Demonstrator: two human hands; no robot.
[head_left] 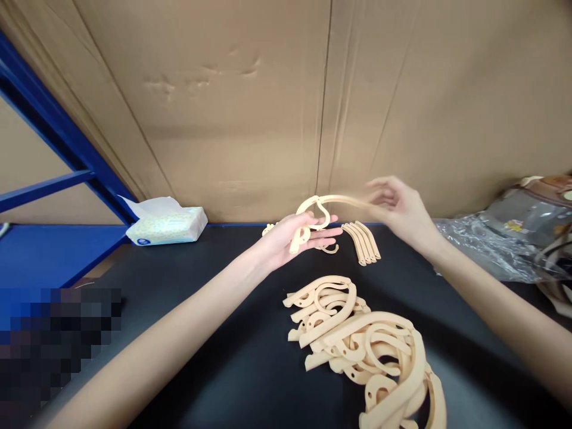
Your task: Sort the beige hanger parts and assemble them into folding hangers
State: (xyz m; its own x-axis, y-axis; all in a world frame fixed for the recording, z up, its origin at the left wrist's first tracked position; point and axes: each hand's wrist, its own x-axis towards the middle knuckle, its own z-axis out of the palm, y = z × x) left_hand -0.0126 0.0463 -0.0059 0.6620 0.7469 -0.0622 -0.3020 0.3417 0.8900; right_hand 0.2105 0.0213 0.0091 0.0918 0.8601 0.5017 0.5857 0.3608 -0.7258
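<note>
Behind everything, a big brown cardboard wall (223, 119), maybe put there to close off the back. In front of it, a flat black table (250, 357), good for showing up pale wood. At the left, a blue metal frame (107, 190). Far over at the right, a crinkly clear plastic bag (473, 250), out of the way. Nearest, a heaped pile of curvy wooden pieces (415, 357), stacked the same way round, maybe to save room. At the back left, a tissue pack (172, 227) with one tissue poking up. Over the table, the left hand (286, 238), palm up, thumb pressed on a curly wooden piece (295, 243), likely to keep it steady. Across from it, the blurry right hand (404, 208), at the far end of a thin wooden strip (344, 199); can't tell if pinching it or not. Below, a neat row of bent wooden strips (363, 244), side by side, maybe for easy reaching. Just behind the left fingers, a little wooden hook (331, 250), partly hidden.
</note>
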